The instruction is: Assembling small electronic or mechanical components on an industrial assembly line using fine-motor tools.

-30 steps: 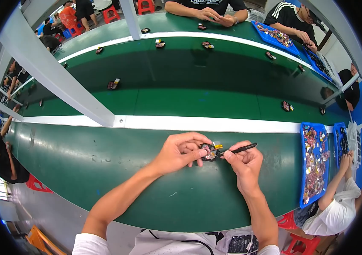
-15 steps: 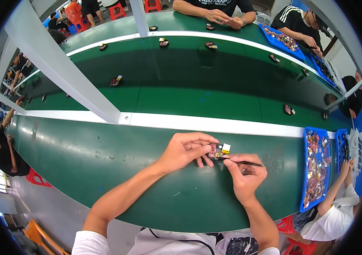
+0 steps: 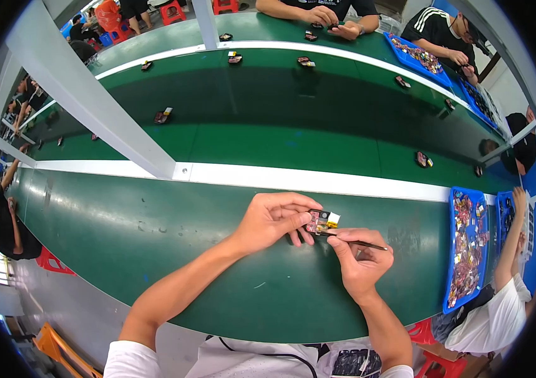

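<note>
My left hand (image 3: 272, 222) is closed round the edge of a small black electronic housing (image 3: 316, 222), thumb on top and fingers beneath. Inside the housing a reddish circuit board shows, with a white and yellow piece (image 3: 333, 220) at its upper right. A thin dark tool (image 3: 368, 244), tweezers by its look, is pinched in my right hand (image 3: 365, 258). Its tip meets the lower right edge of the housing; my fingers partly hide the contact. Both hands are just above the green tabletop (image 3: 211, 214).
A blue tray (image 3: 450, 277) of many small coloured parts stands at my right, with another blue tray (image 3: 499, 217) beyond. Past the white rail (image 3: 268, 175), similar housings (image 3: 163, 116) lie on a green belt. A grey post (image 3: 91, 88) rises at left. Co-workers sit around.
Housings on the belt have shifted left. My hands keep nearly the same pose. The co-worker at right has raised an arm over the trays; the person opposite now handles a dark piece.
</note>
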`<state>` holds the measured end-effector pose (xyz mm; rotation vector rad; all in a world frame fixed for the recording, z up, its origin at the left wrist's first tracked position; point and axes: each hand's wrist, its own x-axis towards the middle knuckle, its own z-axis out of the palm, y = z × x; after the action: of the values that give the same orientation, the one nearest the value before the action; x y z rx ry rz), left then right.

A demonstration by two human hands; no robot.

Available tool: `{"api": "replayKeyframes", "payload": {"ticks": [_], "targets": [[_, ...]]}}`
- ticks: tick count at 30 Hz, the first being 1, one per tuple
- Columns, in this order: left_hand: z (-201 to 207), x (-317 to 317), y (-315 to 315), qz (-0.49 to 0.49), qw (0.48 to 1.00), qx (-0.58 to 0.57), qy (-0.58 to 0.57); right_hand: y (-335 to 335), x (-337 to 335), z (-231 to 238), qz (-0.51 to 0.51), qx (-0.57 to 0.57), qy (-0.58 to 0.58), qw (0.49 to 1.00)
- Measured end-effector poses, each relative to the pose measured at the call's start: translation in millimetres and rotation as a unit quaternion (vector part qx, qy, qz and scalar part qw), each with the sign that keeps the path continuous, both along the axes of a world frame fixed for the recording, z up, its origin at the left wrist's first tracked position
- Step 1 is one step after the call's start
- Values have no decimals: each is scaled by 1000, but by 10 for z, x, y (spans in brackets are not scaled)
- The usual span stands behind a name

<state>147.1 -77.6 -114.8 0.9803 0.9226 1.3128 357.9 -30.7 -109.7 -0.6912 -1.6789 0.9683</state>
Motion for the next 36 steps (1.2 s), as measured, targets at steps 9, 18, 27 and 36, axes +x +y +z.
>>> {"api": "replayKeyframes", "payload": {"ticks": [9, 18, 27, 36], "targets": [[-21, 16, 13, 5, 1000, 0, -11, 22, -9, -3, 4, 42, -2, 999], [-17, 55, 34, 9, 1000, -5, -8, 56, 37, 0, 6, 47, -17, 999], [-38, 71, 49, 5, 1000, -9, -6, 97, 90, -12, 24, 24, -4, 999], [-13, 133, 64, 4, 1000, -25, 10, 135, 111, 19, 30, 94, -51, 994]]}}
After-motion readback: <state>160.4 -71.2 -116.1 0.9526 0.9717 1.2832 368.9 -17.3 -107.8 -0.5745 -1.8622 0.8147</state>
